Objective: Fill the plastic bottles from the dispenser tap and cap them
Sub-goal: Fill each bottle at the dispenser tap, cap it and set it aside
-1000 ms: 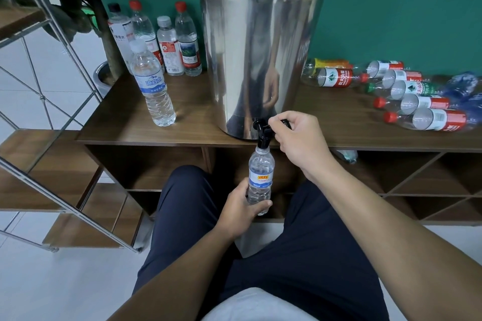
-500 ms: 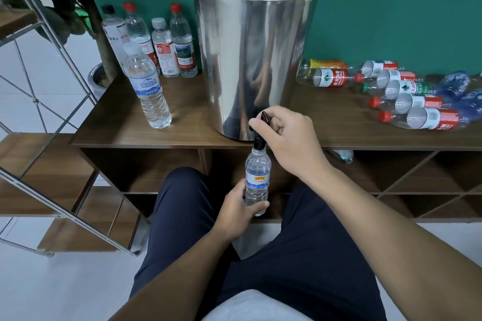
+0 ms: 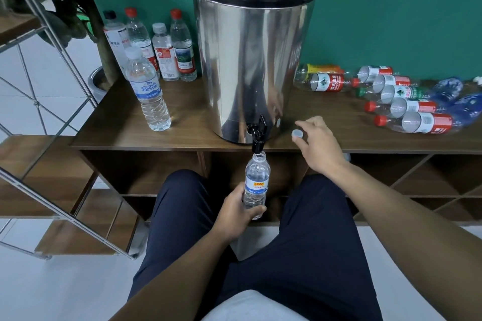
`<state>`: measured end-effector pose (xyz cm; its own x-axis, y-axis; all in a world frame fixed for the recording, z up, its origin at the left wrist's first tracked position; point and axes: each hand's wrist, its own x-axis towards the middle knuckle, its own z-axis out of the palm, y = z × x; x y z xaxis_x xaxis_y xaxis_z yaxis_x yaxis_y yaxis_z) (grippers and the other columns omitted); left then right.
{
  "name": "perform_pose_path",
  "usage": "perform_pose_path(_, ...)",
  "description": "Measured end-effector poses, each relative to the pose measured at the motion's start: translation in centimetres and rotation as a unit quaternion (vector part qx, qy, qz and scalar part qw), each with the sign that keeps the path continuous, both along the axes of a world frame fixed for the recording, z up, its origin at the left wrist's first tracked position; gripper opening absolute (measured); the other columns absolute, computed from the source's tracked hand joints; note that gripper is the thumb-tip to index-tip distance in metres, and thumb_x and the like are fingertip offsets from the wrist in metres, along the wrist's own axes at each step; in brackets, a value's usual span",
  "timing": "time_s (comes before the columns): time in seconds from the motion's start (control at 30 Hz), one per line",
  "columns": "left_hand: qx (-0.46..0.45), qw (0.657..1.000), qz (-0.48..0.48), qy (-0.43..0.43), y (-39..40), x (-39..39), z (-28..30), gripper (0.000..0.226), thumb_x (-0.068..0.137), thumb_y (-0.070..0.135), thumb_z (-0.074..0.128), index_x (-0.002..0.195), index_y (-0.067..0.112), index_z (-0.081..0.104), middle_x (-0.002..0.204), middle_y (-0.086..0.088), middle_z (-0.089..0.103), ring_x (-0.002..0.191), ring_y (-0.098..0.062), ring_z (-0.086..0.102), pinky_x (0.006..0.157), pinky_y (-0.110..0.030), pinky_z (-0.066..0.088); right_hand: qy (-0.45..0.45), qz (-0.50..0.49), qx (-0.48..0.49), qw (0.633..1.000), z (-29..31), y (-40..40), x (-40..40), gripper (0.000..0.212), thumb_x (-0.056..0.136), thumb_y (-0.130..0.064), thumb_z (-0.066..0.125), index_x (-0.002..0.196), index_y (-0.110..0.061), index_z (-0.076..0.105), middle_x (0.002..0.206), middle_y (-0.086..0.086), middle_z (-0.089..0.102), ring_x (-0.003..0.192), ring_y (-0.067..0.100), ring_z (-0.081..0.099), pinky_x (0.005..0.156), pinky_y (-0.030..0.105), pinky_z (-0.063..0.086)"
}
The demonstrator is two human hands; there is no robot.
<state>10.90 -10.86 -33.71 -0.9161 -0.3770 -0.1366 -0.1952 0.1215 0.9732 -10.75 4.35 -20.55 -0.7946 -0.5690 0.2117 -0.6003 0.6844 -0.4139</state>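
While the left hand (image 3: 241,212) grips an uncapped small bottle (image 3: 257,181) below the tap (image 3: 258,133), the right hand (image 3: 317,142) pinches its cap (image 3: 297,134) at the worktop (image 3: 198,122) edge.
Filling looks finished; capping comes next: bring the cap over the bottle's mouth and twist. Behind, the steel dispenser (image 3: 250,65); capped bottles upright left, others lying right; green wall.

Glossy metal dispenser (image 3: 250,65) on matt wooden shelf (image 3: 125,122).

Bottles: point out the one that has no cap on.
The small bottle gripped by the left hand under the tap. Its mouth is open; the upright bottles left of the dispenser show caps.
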Motion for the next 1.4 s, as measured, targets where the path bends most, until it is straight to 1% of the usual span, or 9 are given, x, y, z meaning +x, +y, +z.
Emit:
perform_pose_path(0.13,0.001,1.000,0.001,0.004,-0.1,0.1,-0.1,0.049,0.090,0.011,0.092,0.129,0.028,0.067,0.114,0.005,0.081,0.107,-0.014,0.079,0.100,-0.041,0.065,-0.025,0.009,0.030,0.999,-0.2,-0.6,-0.8,0.044,0.110,-0.028,0.070,0.152,-0.015,0.066,0.141,0.005,0.055,0.120,0.029,0.064,0.104,0.042,0.054)
perform_pose_path(0.33,-0.004,1.000,-0.003,0.004,-0.1,0.2,0.0,0.050,0.089,0.013,0.093,0.129,0.029,0.068,0.114,0.005,0.080,0.108,-0.014,0.078,0.099,-0.040,0.065,-0.013,0.009,0.036,0.999,-0.7,-0.6,-0.9,0.023,0.111,-0.017,0.066,0.130,-0.013,0.078,0.128,0.009,0.059,0.109,0.033,0.066,0.093,0.043,0.057)
perform_pose_path(0.43,-0.009,1.000,-0.006,0.000,-0.1,0.3,0.1,0.052,0.089,0.015,0.093,0.131,0.031,0.067,0.116,0.006,0.079,0.110,-0.013,0.078,0.100,-0.041,0.065,-0.025,0.030,-0.001,0.999,-0.5,-0.3,-0.1,0.014,0.109,-0.020,0.069,0.115,-0.013,0.080,0.116,0.006,0.060,0.096,0.024,0.065,0.092,0.040,0.055)
perform_pose_path(0.5,-0.012,1.000,-0.009,-0.005,0.1,0.3,0.2,0.052,0.089,0.014,0.093,0.131,0.031,0.067,0.116,0.007,0.080,0.110,-0.012,0.078,0.101,-0.039,0.065,-0.048,0.055,-0.050,0.996,0.3,-0.2,1.2,0.011,0.107,-0.023,0.073,0.111,-0.016,0.082,0.108,0.000,0.061,0.087,0.010,0.062,0.090,0.029,0.052)
perform_pose_path(0.6,-0.010,1.000,-0.015,-0.010,0.3,0.4,0.5,0.053,0.089,0.013,0.094,0.131,0.030,0.067,0.117,0.008,0.081,0.110,-0.010,0.078,0.101,-0.036,0.064,-0.100,0.097,-0.117,0.983,2.0,-0.4,4.1,0.010,0.106,-0.027,0.077,0.112,-0.021,0.082,0.107,-0.010,0.065,0.089,-0.002,0.064,0.085,0.012,0.047)
perform_pose_path(0.83,-0.014,1.000,-0.009,0.008,1.0,1.2,2.2,0.056,0.090,0.011,0.093,0.136,0.029,0.066,0.116,0.008,0.080,0.108,-0.009,0.078,0.091,-0.023,0.062,-0.103,0.201,-0.084,0.971,4.3,1.1,8.6,0.012,0.106,-0.025,0.076,0.117,-0.026,0.081,0.113,-0.010,0.064,0.091,0.018,0.063,0.082,0.029,0.054)
perform_pose_path(1.07,-0.066,0.997,-0.019,0.029,0.2,2.5,4.5,0.061,0.088,0.025,0.093,0.141,0.038,0.064,0.125,0.013,0.078,0.115,-0.008,0.075,0.104,-0.045,0.063,-0.058,0.244,-0.047,0.967,7.0,1.1,9.5,0.026,0.109,-0.023,0.071,0.134,-0.023,0.078,0.117,-0.018,0.061,0.091,0.016,0.062,0.082,0.019,0.048)
perform_pose_path(1.2,-0.068,0.996,-0.021,0.045,-0.8,3.5,6.4,0.061,0.090,0.022,0.093,0.142,0.035,0.065,0.125,0.012,0.078,0.116,-0.008,0.075,0.105,-0.043,0.062,-0.030,0.285,-0.003,0.958,9.3,0.1,9.8,0.030,0.112,-0.023,0.067,0.140,-0.027,0.075,0.125,-0.022,0.059,0.095,0.012,0.062,0.086,0.017,0.046)
perform_pose_path(1.4,-0.066,0.995,-0.046,0.063,-4.2,4.9,9.2,0.053,0.090,0.014,0.092,0.135,0.029,0.068,0.120,-0.001,0.079,0.109,-0.027,0.077,0.098,-0.056,0.064,0.024,0.372,0.065,0.926,13.9,-2.7,10.3,0.029,0.115,-0.026,0.062,0.140,-0.026,0.075,0.136,-0.019,0.060,0.124,0.004,0.062,0.108,0.032,0.050)
